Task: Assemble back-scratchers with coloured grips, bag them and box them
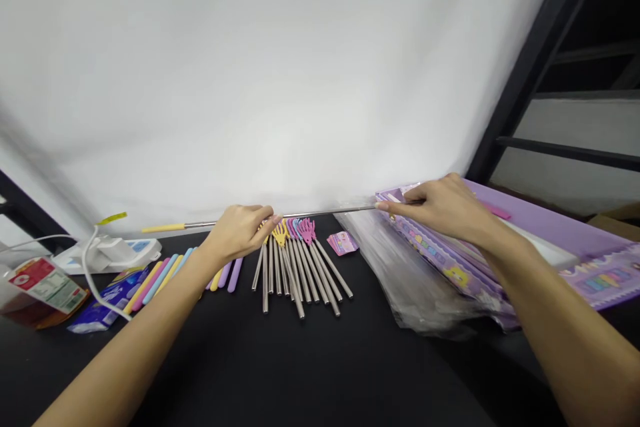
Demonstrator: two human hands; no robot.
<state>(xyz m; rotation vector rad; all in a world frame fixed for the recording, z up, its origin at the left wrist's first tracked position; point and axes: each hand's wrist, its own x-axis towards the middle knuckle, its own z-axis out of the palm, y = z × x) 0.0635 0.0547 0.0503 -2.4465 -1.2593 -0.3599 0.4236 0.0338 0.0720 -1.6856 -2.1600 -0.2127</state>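
A telescopic back scratcher with a yellow handle (164,228) is stretched out sideways above the black table. My left hand (243,230) is closed around its metal rod near the middle. At the right end, my right hand (440,207) pinches the rod between thumb and fingers; any head there is hidden. Below the rod lie several metal-shafted back scratchers (300,270), their yellow, pink, purple and blue claw heads pointing away from me. Coloured handle tubes (160,278) lie left of my left forearm, and purple ones (235,275) just right of it.
A small stack of pink cards (343,243) lies right of the scratchers. Clear plastic bags (405,280) and a purple printed box (545,220) fill the right side. At left are a white power strip (113,253) with cables, a blue packet (107,303) and a labelled bottle (43,293).
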